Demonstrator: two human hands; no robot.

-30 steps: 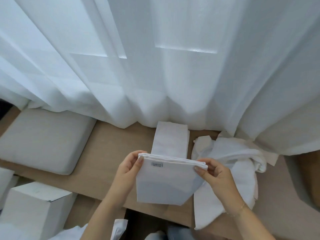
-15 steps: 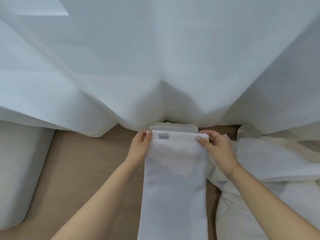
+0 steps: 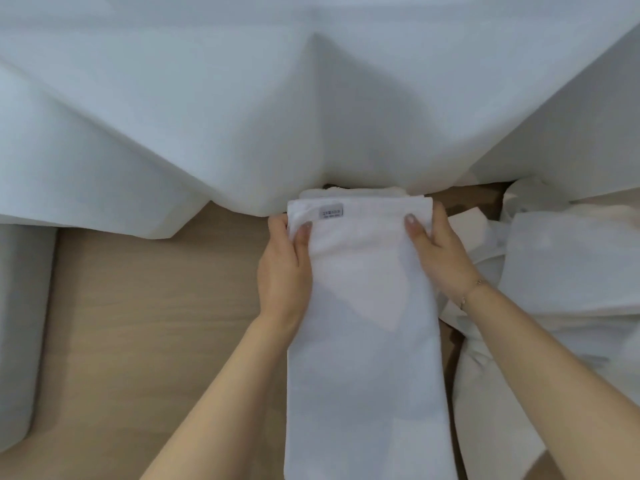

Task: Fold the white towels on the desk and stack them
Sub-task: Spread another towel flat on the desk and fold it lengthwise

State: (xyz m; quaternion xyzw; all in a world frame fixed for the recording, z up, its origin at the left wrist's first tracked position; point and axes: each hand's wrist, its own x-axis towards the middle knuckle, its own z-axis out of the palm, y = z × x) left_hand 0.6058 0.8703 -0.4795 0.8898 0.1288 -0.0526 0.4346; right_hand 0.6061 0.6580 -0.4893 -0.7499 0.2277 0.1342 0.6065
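Thumbs on top and fingers tucked beneath, the left hand (image 3: 284,268) and the right hand (image 3: 438,251) each pinch a far corner of a folded white towel (image 3: 363,341), grasping it at the end that carries a small grey label (image 3: 330,213). The towel runs as a long narrow strip from the person's body out across the wooden desk (image 3: 156,323), its far end lying over an already folded towel (image 3: 349,193) whose edge peeks out just beyond it, at the foot of a white curtain (image 3: 311,98). Loose, unfolded towels (image 3: 554,289) are heaped just beside the right wrist, which wears a thin bracelet (image 3: 471,292). A pale cushion (image 3: 20,323) sits at the desk's left edge.

The step in hand appears to be laying the strip onto the stack and squaring its far edge with the towel below. Next, judging from its length, the near end would need lifting and folding forward to match the folded towel's footprint, with both hands keeping the layers aligned so that they do not slide. The heap suggests more towels remain.
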